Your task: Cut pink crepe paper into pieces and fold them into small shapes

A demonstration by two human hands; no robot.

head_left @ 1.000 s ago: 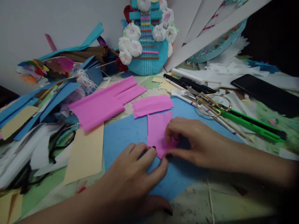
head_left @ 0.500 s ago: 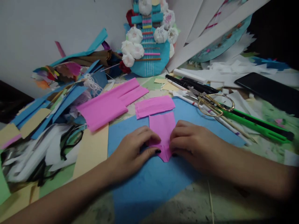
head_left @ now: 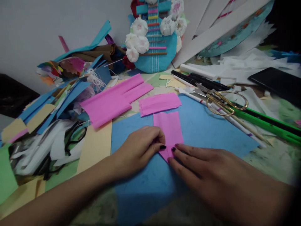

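A strip of pink crepe paper (head_left: pixel 168 127) lies on a blue sheet (head_left: pixel 150 185), its near end folded to a point. My left hand (head_left: pixel 143 147) pinches the strip's left edge between thumb and curled fingers. Flat on the folded tip, with fingers stretched out, rests my right hand (head_left: pixel 202 166). Just beyond the strip is a second short piece of pink paper (head_left: pixel 160 103), layered and lying flat. A larger folded pink sheet (head_left: pixel 108 108) sits farther left.
To the right lie gold-handled scissors (head_left: pixel 219 102), a green cutter (head_left: pixel 265 122), black pens (head_left: pixel 207 82) and a phone (head_left: pixel 278 84). A blue paper guitar (head_left: pixel 157 58) with white flowers stands at the back. Paper scraps and white strips (head_left: pixel 42 150) crowd the left side.
My right hand has gone from gripping the strip's right edge with bent fingers to lying flat over its folded tip. The left hand keeps its pinch. The whole view has shifted slightly.
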